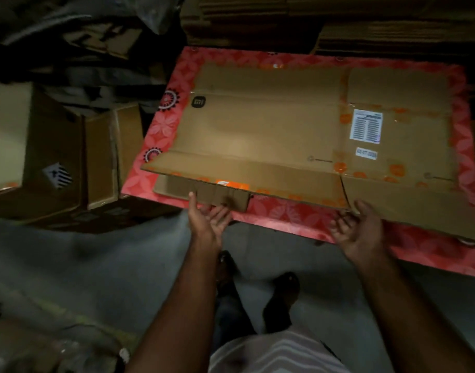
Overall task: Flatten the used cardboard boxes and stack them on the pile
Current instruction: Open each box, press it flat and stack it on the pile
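A flattened brown cardboard box (pixel 271 130) with a white label and orange tape marks lies on a pink flowered sheet (pixel 161 125) that tops the pile. A smaller flap (pixel 204 191) sticks out under its near edge. My left hand (pixel 209 219) is palm up with straight fingers, its thumb tip touching that flap's near edge. My right hand (pixel 357 227) is also palm up and relaxed, right at the near edge of the box's right flap; contact there is unclear. Neither hand grips anything.
Upright cardboard boxes (pixel 56 157) stand on the floor to the left. Stacks of flat cardboard (pixel 338 20) fill the back. Dark plastic sheeting (pixel 69 28) lies at the top left. The grey floor and my feet (pixel 282 297) are below.
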### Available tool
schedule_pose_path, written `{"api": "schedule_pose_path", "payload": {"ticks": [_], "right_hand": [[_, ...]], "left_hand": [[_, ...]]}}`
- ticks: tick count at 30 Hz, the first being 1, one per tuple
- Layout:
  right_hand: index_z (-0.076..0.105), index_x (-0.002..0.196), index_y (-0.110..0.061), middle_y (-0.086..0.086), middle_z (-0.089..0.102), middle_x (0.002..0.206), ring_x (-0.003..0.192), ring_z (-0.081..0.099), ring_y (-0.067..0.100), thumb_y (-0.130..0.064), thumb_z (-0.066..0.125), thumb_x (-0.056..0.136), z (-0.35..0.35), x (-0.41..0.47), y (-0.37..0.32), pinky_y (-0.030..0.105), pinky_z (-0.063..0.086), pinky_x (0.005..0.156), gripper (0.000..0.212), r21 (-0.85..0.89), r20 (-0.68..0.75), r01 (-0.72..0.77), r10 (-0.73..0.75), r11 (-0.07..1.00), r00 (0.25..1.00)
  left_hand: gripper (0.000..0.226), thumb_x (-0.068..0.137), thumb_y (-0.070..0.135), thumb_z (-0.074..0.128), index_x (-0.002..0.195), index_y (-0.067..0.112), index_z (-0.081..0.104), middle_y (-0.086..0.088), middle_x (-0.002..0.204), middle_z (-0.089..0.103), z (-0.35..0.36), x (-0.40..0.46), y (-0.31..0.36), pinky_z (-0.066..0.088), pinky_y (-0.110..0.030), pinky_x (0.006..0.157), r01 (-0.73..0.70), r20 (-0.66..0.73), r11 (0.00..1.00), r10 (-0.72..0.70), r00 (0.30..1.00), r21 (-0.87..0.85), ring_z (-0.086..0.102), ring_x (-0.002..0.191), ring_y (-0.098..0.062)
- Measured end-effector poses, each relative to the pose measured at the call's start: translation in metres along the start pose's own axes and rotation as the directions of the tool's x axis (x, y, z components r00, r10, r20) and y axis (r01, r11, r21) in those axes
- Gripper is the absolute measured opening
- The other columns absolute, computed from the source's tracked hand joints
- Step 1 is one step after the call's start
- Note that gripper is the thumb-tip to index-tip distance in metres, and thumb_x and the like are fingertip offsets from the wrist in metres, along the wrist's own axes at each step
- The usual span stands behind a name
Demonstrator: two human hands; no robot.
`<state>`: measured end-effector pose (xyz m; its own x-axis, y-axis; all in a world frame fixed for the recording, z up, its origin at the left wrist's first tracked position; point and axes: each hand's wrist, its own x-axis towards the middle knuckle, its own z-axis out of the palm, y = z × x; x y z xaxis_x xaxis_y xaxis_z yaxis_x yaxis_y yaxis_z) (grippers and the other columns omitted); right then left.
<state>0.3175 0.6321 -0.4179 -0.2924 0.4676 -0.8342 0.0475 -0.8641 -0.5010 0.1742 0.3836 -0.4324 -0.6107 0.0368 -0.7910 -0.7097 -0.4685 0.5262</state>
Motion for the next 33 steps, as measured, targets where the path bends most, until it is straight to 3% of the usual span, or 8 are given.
{"api": "schedule_pose_path", "payload": {"ticks": [9, 15, 19, 21, 23, 26, 29, 33], "right_hand": [[0.059, 0.107, -0.026, 0.006, 0.068, 0.106, 0.099, 0.065, 0.019, -0.029, 0.053, 0.103, -0.009, 0.001, -0.004, 0.034, 0.05, 0.072, 0.008, -0.067, 0.061, -0.024, 0.028, 0.997, 0.998], [0.059, 0.106, -0.019, 0.013, 0.065, 0.112, 0.103, 0.063, 0.024, -0.022, 0.054, 0.103, -0.007, 0.002, -0.005, 0.037, 0.054, 0.079, 0.007, 0.019, 0.084, -0.029, 0.027, 0.999, 0.996], [0.056, 0.105, -0.016, 0.015, 0.06, 0.115, 0.111, 0.058, 0.029, -0.022, 0.049, 0.106, 0.001, -0.003, -0.005, 0.043, 0.053, 0.084, 0.009, 0.154, 0.071, -0.052, 0.041, 0.987, 0.997], [0.056, 0.104, -0.013, 0.016, 0.059, 0.119, 0.113, 0.057, 0.029, -0.018, 0.049, 0.105, 0.008, -0.012, -0.01, 0.044, 0.053, 0.081, 0.009, 0.225, 0.071, -0.042, 0.026, 0.974, 0.997], [0.057, 0.1, -0.012, 0.014, 0.06, 0.114, 0.102, 0.061, 0.026, -0.014, 0.049, 0.104, 0.013, -0.027, -0.017, 0.043, 0.056, 0.078, 0.008, 0.255, 0.08, -0.017, -0.003, 0.967, 0.997], [0.058, 0.097, -0.015, 0.006, 0.065, 0.103, 0.093, 0.063, 0.021, -0.012, 0.053, 0.101, 0.022, -0.062, -0.03, 0.036, 0.061, 0.067, 0.008, 0.288, 0.145, 0.033, -0.078, 0.957, 0.986], [0.061, 0.1, -0.016, 0.003, 0.067, 0.096, 0.091, 0.063, 0.019, -0.012, 0.057, 0.1, 0.039, -0.109, -0.048, 0.035, 0.054, 0.071, 0.006, 0.301, 0.174, 0.128, -0.187, 0.945, 0.967], [0.062, 0.104, -0.017, 0.001, 0.068, 0.094, 0.088, 0.064, 0.017, -0.013, 0.062, 0.097, 0.06, -0.183, -0.071, 0.034, 0.051, 0.069, 0.009, 0.336, 0.225, 0.272, -0.357, 0.902, 0.907]], "left_hand": [[0.092, 0.095, 0.071, 0.04, 0.155, 0.002, 0.03, -0.02, 0.15, 0.042, 0.02, 0.015, 0.003, 0.042, -0.052, 0.109, 0.073, -0.146, 0.997, -0.075, 0.986, -0.018, 0.047, 0.133, -0.037], [0.07, 0.083, 0.071, 0.057, 0.124, 0.014, 0.053, -0.014, 0.121, 0.059, 0.04, 0.004, 0.017, 0.045, -0.055, 0.107, -0.008, 0.13, 0.996, 0.02, 0.991, -0.087, 0.06, 0.116, -0.031], [0.011, 0.096, 0.024, 0.061, 0.09, 0.015, 0.059, -0.006, 0.091, 0.063, 0.057, 0.008, 0.025, 0.061, -0.037, 0.078, -0.011, 0.123, 0.985, -0.01, 0.992, 0.171, 0.067, 0.085, -0.019], [0.016, 0.095, 0.008, 0.054, 0.08, 0.013, 0.056, -0.004, 0.075, 0.062, 0.058, 0.013, 0.033, 0.06, -0.028, 0.057, 0.002, 0.106, 0.974, -0.027, 0.994, 0.227, 0.068, 0.066, -0.015], [0.015, 0.084, 0.001, 0.063, 0.076, 0.011, 0.055, -0.003, 0.063, 0.063, 0.055, 0.006, 0.047, 0.058, -0.026, 0.049, 0.025, 0.18, 0.982, -0.06, 0.982, 0.188, 0.065, 0.066, -0.015], [0.051, 0.025, 0.0, 0.09, 0.066, 0.008, 0.06, -0.004, 0.061, 0.064, 0.057, -0.021, 0.073, 0.062, -0.029, 0.057, -0.017, 0.408, 0.999, -0.004, 0.913, 0.049, 0.064, 0.065, -0.015], [0.014, 0.062, -0.002, 0.072, 0.061, 0.011, 0.066, -0.001, 0.065, 0.067, 0.061, -0.065, 0.103, 0.062, -0.028, 0.062, -0.166, 0.481, 0.986, 0.153, 0.863, -0.016, 0.068, 0.067, -0.014], [0.018, 0.092, 0.0, 0.055, 0.079, 0.013, 0.058, 0.001, 0.07, 0.067, 0.069, -0.121, 0.144, 0.061, -0.028, 0.062, -0.283, 0.523, 0.952, 0.3, 0.798, -0.115, 0.067, 0.072, -0.013]]}}
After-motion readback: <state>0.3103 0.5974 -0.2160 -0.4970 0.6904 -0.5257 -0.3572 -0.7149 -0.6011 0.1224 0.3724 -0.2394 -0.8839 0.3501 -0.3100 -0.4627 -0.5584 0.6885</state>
